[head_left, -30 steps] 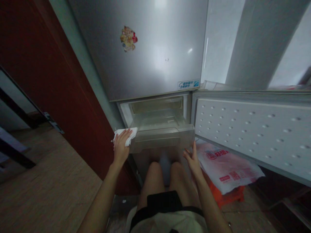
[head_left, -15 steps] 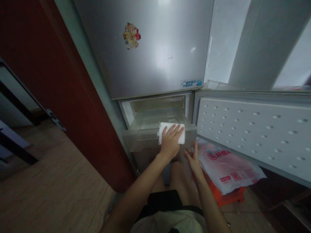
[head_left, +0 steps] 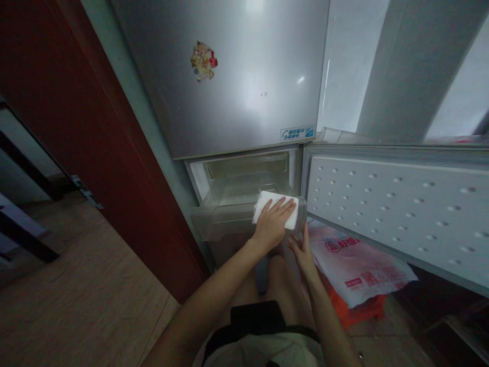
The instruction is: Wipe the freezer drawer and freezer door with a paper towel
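Left hand [head_left: 270, 224] flat on a folded white cloth [head_left: 266, 198], fingers a little spread, palm side to the cloth. Cloth lies against the front of a translucent drawer [head_left: 217, 223], over its right-hand part, just short of the right end; top edge of cloth level with or slightly above the drawer's rim.

Right hand [head_left: 303, 250] low at the drawer's right end: index finger extended upward by the lower corner, other fingers bent. Cannot tell whether it grips the drawer.

Drawer stands partly out of the lower compartment of a silver refrigerator [head_left: 237, 112]. Lower door [head_left: 389, 204] swung open to the right, dimpled inner face showing. Upper door carries a colourful sticker [head_left: 204, 62] and, near its lower right corner, a blue-and-white label [head_left: 297, 134].

Below the open door: white plastic bag [head_left: 362, 265], red print, draped over an orange stool [head_left: 346, 311]. Reddish-brown door [head_left: 114, 168] to the left.
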The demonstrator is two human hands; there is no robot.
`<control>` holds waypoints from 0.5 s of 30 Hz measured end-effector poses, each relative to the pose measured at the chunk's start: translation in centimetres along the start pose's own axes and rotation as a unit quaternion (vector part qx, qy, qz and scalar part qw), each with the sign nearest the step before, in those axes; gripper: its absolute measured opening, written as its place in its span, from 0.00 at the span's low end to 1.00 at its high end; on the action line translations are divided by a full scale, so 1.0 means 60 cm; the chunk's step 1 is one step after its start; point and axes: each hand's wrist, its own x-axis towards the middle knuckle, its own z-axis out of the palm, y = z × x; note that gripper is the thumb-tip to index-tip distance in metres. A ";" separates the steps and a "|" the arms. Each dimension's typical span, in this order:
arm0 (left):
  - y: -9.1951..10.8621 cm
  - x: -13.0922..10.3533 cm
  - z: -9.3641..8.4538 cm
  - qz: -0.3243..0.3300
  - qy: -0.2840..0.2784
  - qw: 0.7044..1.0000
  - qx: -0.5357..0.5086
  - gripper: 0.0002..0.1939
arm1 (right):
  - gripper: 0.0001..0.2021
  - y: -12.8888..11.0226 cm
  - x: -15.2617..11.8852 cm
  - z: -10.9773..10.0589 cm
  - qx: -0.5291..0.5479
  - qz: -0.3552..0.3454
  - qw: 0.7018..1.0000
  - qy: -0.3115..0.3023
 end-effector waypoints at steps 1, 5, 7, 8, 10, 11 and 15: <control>-0.014 -0.020 -0.010 -0.012 -0.004 1.000 0.002 0.34 | 0.46 0.000 0.000 0.000 0.010 0.013 1.000 -0.001; -0.089 -0.116 -0.045 -0.099 0.017 0.995 0.017 0.40 | 0.47 -0.002 -0.001 0.000 0.019 0.028 0.999 0.002; -0.134 -0.163 -0.059 -0.138 0.046 0.989 0.028 0.41 | 0.47 -0.003 -0.001 0.000 0.011 0.021 1.000 0.003; -0.157 -0.185 -0.064 -0.160 0.066 0.984 0.037 0.41 | 0.47 -0.004 -0.002 0.000 0.008 0.017 1.000 0.003; -0.198 -0.218 -0.073 -0.193 0.097 0.975 0.051 0.40 | 0.46 -0.005 -0.002 0.001 0.008 0.012 1.000 0.003; -0.215 -0.230 -0.076 -0.208 0.114 0.970 0.056 0.39 | 0.46 -0.005 -0.002 0.001 0.009 0.012 1.000 0.003; -0.239 -0.240 -0.076 -0.251 0.161 0.952 0.068 0.37 | 0.46 -0.009 -0.002 0.002 0.017 0.018 1.000 0.004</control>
